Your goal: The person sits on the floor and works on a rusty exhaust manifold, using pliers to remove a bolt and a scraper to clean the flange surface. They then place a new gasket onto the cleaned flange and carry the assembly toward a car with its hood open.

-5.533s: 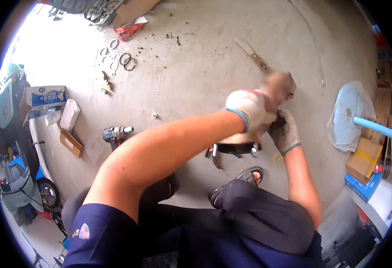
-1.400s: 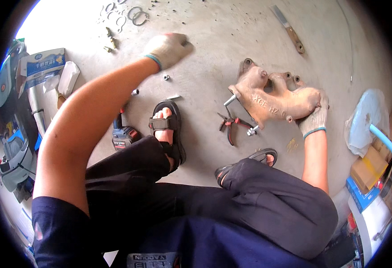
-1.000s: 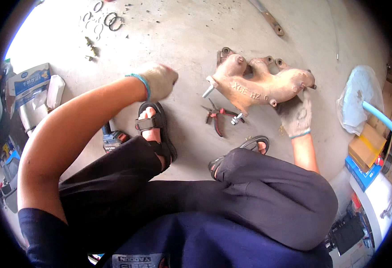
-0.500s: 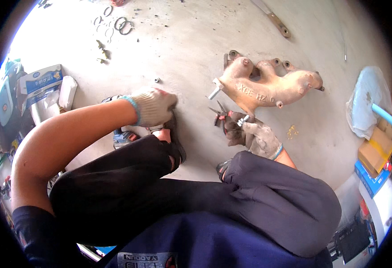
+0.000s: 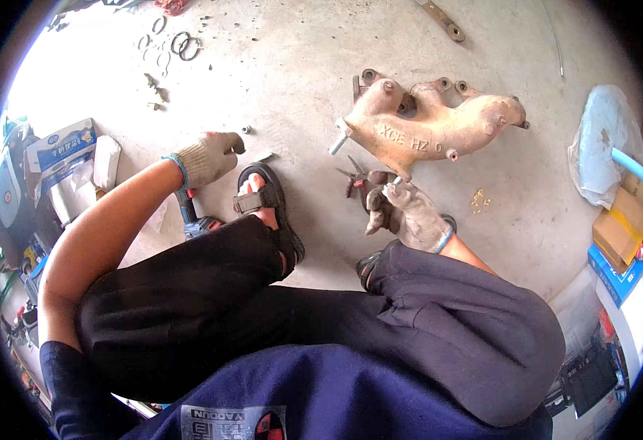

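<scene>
Manifold (image 5: 439, 136), a branched casting of rusty tan metal, lies on the floor (image 5: 285, 81), in from its right edge, where the cardboard box (image 5: 621, 233) stands, its raised lettering facing up. We judge it heavy and rigid, coarse enough to sit well in gloved palms and not slippery, though a drop could chip a flange. We would take it by the thick rounded tubes at both ends, keeping clear of the stud (image 5: 339, 139) jutting from its left end. Our right hand (image 5: 417, 216) is gloved and comes in from the near side, its fingers partly curled beside the bolt (image 5: 398, 181) at the casting's near flange, close to the pliers (image 5: 354, 181); we cannot tell whether they grip that bolt. Our left hand (image 5: 208, 160), also gloved, is well apart toward the floor's left edge, elbow bent, hiding the upper part of the drill (image 5: 203, 226); its fingers are half curled, and we cannot tell whether they enclose anything
</scene>
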Tool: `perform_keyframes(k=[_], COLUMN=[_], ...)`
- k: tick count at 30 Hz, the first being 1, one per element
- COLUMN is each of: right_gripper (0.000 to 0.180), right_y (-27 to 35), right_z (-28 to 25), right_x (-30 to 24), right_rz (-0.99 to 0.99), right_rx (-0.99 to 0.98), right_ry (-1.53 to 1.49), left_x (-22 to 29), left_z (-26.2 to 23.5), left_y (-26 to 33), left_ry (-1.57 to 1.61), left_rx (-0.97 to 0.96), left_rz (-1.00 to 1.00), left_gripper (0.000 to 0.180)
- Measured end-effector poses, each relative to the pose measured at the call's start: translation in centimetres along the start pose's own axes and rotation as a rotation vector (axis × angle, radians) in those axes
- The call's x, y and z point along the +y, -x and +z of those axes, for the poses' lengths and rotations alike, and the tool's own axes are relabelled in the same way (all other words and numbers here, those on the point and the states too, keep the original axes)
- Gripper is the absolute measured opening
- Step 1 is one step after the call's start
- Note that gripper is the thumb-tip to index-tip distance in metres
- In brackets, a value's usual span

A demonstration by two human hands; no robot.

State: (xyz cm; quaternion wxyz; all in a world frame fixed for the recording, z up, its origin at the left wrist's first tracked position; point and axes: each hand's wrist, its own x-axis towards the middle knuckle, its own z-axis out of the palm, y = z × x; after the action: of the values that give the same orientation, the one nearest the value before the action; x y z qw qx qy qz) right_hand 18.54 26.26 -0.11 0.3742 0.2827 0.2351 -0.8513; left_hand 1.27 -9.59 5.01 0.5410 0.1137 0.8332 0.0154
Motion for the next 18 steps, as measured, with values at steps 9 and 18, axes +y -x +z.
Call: perform_keyframes(k=[9,18], right_gripper=[0.037,0.037], right_y=[-0.4,-0.3], right_z=[-0.7,-0.5], right_x=[0.2,0.1], right_rz=[-0.04,-0.03], right_rx=[0.076,0.117], right_ry=[0.267,0.273], left_x=[-2.4,-2.9], left_z=[1.0,1.5], left_y=[-1.1,-0.9], left_ry=[0.049,0.025], left_rx=[0.003,-0.026], left_rz=[-0.051,-0.071], left_gripper=[0.046,0.045])
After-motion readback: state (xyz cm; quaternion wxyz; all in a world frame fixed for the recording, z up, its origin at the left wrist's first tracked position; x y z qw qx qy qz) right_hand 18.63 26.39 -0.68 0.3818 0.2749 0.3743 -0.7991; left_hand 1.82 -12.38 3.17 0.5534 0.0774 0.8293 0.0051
